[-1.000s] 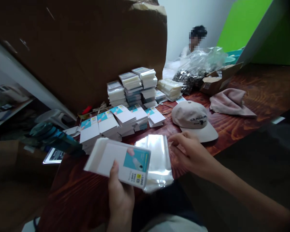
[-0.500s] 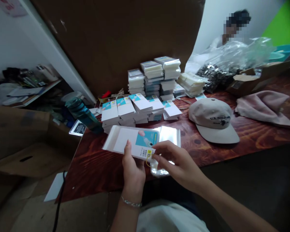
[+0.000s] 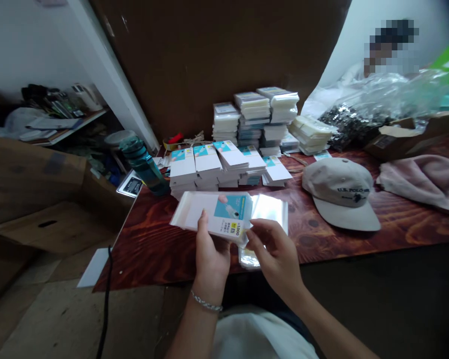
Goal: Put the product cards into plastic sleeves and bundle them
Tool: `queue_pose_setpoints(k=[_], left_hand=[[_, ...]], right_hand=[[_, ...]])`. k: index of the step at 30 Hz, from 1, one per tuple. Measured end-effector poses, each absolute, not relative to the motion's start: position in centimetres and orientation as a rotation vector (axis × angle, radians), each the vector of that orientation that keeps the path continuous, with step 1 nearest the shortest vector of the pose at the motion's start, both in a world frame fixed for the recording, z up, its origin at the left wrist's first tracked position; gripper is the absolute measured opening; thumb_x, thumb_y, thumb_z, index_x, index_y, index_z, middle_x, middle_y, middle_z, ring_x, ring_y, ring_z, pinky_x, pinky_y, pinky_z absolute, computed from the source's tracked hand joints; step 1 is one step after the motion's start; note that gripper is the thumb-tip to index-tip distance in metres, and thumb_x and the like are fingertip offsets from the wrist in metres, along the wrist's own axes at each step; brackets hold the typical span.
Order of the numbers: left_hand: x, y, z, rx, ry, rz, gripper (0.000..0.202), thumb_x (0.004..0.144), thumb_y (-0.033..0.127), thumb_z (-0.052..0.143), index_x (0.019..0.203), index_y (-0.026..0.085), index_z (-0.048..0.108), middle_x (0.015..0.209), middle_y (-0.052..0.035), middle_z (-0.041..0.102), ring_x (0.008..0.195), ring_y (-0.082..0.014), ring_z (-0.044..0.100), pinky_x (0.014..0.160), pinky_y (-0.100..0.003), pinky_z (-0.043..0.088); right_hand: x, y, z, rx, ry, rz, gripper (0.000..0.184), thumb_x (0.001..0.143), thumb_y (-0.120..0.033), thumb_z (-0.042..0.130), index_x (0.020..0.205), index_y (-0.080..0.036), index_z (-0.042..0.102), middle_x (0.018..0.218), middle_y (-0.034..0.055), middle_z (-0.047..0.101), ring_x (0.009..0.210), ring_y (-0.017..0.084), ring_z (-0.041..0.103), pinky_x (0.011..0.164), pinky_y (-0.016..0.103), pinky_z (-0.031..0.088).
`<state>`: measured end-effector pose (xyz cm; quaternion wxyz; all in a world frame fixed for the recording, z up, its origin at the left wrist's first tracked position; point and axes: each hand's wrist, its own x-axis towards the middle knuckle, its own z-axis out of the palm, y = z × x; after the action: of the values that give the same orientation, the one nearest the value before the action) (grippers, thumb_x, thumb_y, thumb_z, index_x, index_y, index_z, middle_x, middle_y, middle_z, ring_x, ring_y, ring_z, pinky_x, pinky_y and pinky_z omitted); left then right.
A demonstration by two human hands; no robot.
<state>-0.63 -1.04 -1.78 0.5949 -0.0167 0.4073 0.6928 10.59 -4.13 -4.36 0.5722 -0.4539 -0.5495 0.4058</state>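
Right hand (image 3: 279, 257) has come from beside the clear sleeves (image 3: 272, 212) to the packet (image 3: 198, 208), at its near corner; pinch unclear. Left hand (image 3: 213, 255) grips the packet above the table (image 3: 149, 247), thumb on top, probably keeping contents together.

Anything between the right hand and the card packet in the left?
Nothing visible. The right hand is right at the printed end of the card packet, which the left hand grips. The clear bags lie on the table below, not between.
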Motion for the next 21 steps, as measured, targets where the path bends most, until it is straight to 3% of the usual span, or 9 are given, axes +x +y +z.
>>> queue_pose_setpoints(k=[11,21], left_hand=[[-0.9,-1.1,-1.9,-0.065,0.923,1.611,0.028,0.085,0.035,0.058,0.104,0.018,0.069,0.099,-0.0064,0.073,0.079,-0.0165,0.069,0.067,-0.025,0.057],[-0.9,-1.4,-2.1,-0.055,0.967,1.668,0.028,0.083,0.034,0.061,0.104,0.017,0.067,0.101,-0.0073,0.072,0.086,-0.0195,0.070,0.072,-0.027,0.058]], right_hand=[[9.6,-5.3,-3.8,-0.971,-1.316,0.782,0.020,0.088,-0.013,0.059,0.101,-0.029,0.062,0.089,0.0008,0.059,0.082,0.016,0.057,0.070,0.029,0.048],[8.5,-4.4,-3.1,-1.086,-1.333,0.766,0.008,0.088,-0.020,0.059,0.095,-0.023,0.062,0.084,0.0020,0.060,0.074,0.016,0.054,0.066,0.031,0.045]])
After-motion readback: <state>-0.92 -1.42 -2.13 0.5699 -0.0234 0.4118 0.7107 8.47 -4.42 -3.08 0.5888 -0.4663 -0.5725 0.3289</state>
